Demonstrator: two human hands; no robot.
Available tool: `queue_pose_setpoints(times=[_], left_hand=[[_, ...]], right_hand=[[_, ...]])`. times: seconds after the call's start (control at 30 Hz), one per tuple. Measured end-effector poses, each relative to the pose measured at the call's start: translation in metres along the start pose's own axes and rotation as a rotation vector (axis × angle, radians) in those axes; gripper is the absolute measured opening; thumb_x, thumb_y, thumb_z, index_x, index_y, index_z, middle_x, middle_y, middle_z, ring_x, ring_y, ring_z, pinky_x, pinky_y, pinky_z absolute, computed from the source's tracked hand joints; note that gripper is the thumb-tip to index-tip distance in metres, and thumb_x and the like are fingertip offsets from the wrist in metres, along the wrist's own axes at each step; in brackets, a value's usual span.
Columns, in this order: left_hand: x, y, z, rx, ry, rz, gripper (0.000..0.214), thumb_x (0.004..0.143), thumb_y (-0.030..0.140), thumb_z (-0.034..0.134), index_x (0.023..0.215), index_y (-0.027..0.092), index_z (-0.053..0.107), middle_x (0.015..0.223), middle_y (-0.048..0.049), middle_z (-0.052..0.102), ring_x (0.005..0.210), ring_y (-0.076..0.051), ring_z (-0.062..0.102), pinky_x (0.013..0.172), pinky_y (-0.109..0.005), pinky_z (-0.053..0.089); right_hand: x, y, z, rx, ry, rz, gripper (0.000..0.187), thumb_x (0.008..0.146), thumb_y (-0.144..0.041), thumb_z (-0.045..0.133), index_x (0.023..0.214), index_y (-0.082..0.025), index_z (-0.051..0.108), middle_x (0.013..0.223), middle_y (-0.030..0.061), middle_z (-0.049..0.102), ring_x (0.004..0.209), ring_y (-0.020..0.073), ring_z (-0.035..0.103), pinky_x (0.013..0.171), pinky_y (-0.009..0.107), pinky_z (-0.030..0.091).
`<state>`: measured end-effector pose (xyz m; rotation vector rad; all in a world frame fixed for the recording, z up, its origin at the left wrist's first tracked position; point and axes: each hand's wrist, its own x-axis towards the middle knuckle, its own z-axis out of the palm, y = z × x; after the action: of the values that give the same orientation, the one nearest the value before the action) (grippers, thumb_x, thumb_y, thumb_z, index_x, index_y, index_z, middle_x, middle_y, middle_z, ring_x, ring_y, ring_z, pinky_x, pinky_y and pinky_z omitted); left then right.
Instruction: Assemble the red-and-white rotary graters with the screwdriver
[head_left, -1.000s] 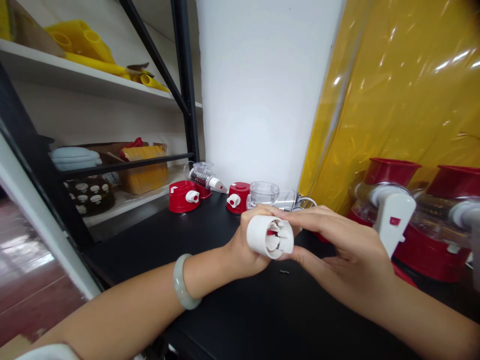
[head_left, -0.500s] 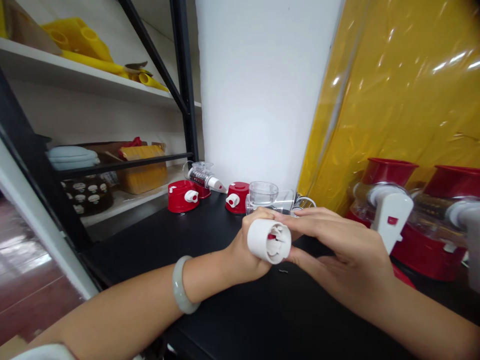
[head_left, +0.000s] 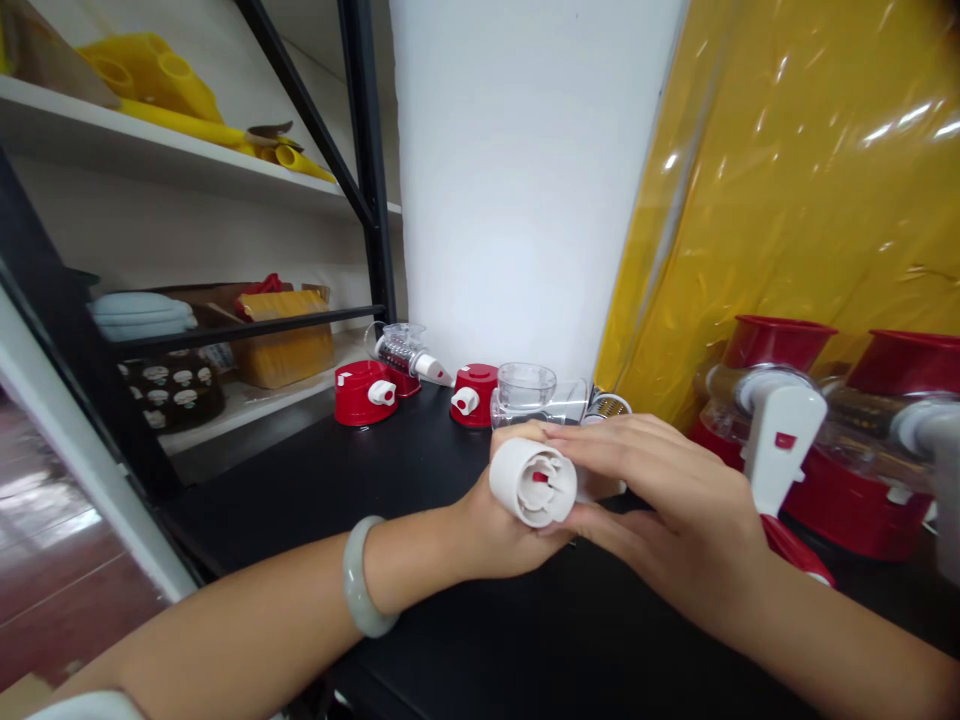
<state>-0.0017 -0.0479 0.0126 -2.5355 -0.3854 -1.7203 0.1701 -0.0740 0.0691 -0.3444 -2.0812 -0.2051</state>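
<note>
Drum of white plastic is held up off the black tabletop, its open end facing the wearer and a small red piece showing in its middle. The left hand wraps it from below and behind. The right hand closes over its far end, fingers on top, thumb underneath. To my eye it is mounted on no machine yet. Just beyond the fingertips stands a clear hopper, with loose red bases further left. Right of the right wrist, two red machines look fully assembled.
</note>
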Motion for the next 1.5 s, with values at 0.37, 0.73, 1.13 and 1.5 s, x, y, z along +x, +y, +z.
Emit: queue_pose_setpoints(times=[0.37,0.73,1.13,1.5], left_hand=[[0.002,0.007,0.001,-0.089,-0.015,-0.098,0.035,0.073,0.015,0.066,0.099,0.02,0.042,0.089,-0.003,0.055,0.083,-0.018,0.063,0.085,-0.038,0.054],[0.011,0.016,0.003,-0.432,-0.067,-0.341,0.028,0.065,0.005,0.061,0.089,0.018,0.059,0.087,-0.0032,0.068,0.086,-0.02,0.066,0.08,-0.032,0.054],[0.011,0.02,0.003,-0.531,-0.168,-0.516,0.02,0.07,0.008,0.059,0.089,0.016,0.059,0.083,-0.0048,0.065,0.081,-0.018,0.063,0.075,-0.03,0.052],[0.014,0.017,0.001,-0.887,0.062,-0.78,0.048,0.077,0.018,0.071,0.119,0.02,0.049,0.101,-0.0056,0.067,0.093,-0.018,0.066,0.082,-0.03,0.053]], right_hand=[[0.0,0.0,0.003,-0.056,0.003,0.031,0.024,0.082,-0.029,0.071,0.102,-0.017,0.066,0.104,0.0067,0.069,0.096,0.0176,0.065,0.082,0.032,0.054],[-0.001,0.004,0.006,-0.018,0.006,0.066,0.037,0.08,-0.025,0.073,0.113,-0.015,0.061,0.11,0.0082,0.067,0.103,0.0168,0.062,0.09,0.031,0.051],[-0.002,0.004,0.008,0.06,0.01,0.156,0.034,0.077,-0.02,0.073,0.108,-0.018,0.059,0.102,0.0046,0.068,0.096,0.0152,0.062,0.084,0.031,0.05],[0.002,0.026,-0.008,0.182,-0.108,0.452,0.041,0.087,-0.044,0.062,0.121,-0.023,0.053,0.111,0.0059,0.065,0.093,0.017,0.065,0.074,0.029,0.055]])
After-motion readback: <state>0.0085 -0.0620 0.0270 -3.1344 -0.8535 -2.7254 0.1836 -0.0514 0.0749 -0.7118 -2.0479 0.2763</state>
